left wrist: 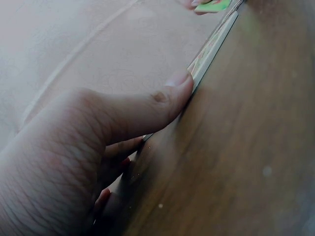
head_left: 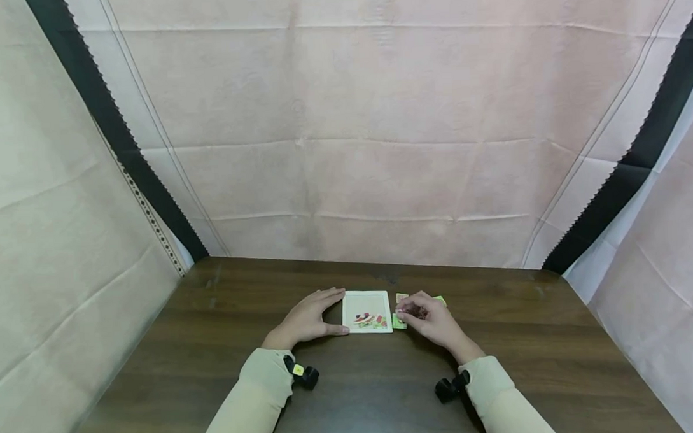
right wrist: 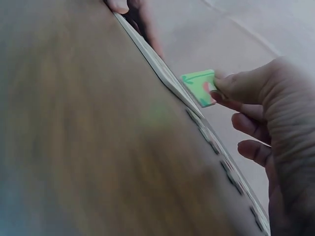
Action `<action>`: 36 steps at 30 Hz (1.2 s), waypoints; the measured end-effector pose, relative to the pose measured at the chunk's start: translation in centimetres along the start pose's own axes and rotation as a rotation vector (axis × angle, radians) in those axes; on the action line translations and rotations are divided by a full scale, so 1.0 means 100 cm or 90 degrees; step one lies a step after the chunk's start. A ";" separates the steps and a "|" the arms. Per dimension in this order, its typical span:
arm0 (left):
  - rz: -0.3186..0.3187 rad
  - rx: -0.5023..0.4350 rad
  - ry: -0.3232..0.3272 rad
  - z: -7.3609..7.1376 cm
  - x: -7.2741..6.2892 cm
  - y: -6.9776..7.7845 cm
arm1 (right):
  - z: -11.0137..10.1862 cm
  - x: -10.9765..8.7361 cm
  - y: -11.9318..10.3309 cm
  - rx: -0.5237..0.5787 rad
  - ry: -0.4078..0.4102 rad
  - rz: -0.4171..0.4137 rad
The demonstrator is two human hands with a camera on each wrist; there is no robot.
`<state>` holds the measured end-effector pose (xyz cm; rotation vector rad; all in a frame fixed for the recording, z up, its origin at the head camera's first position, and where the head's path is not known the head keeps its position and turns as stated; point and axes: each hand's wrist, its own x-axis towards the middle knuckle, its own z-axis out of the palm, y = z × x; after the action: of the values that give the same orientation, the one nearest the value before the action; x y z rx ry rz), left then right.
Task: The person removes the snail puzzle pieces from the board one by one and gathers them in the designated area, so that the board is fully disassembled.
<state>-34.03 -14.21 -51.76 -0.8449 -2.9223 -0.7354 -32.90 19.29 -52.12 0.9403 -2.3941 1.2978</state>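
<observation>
A white-framed puzzle board (head_left: 366, 296) lies flat on the table, with a colourful picture along the lower right of its inner field. My left hand (head_left: 312, 316) rests at its left side, thumb at the near corner and fingers stretched to the far corner. In the right wrist view, my right hand (right wrist: 295, 123) pinches a small green puzzle piece (right wrist: 196, 84) with pink and dark green marks between thumb and index finger. That hand is just right of the board, the piece raised above the tabletop. The other fingers curl loosely beneath.
More flat pieces lie on the table right of the board: a pinkish piece (head_left: 402, 297) near its far right corner and a green piece (head_left: 440, 299) behind my right hand. The brown wooden table (head_left: 375, 387) ends at a pale fabric wall (head_left: 379, 177).
</observation>
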 end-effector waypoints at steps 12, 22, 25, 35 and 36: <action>0.003 0.003 -0.002 0.001 0.001 0.001 | -0.016 -0.014 0.005 -0.102 -0.065 -0.109; -0.006 -0.002 -0.006 -0.001 0.002 0.002 | -0.015 -0.011 -0.003 -0.175 -0.098 -0.112; -0.007 0.000 -0.003 0.000 0.002 0.002 | -0.015 -0.009 -0.006 -0.199 -0.106 -0.110; -0.008 -0.002 -0.003 0.001 0.002 0.000 | -0.013 -0.011 0.000 -0.207 -0.084 -0.111; -0.008 -0.003 -0.003 0.001 0.002 0.000 | -0.012 -0.011 0.001 -0.209 -0.083 -0.109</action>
<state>-34.21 -14.03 -51.81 -0.8309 -2.9331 -0.7425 -32.20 20.79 -52.03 1.1254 -2.4557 0.7752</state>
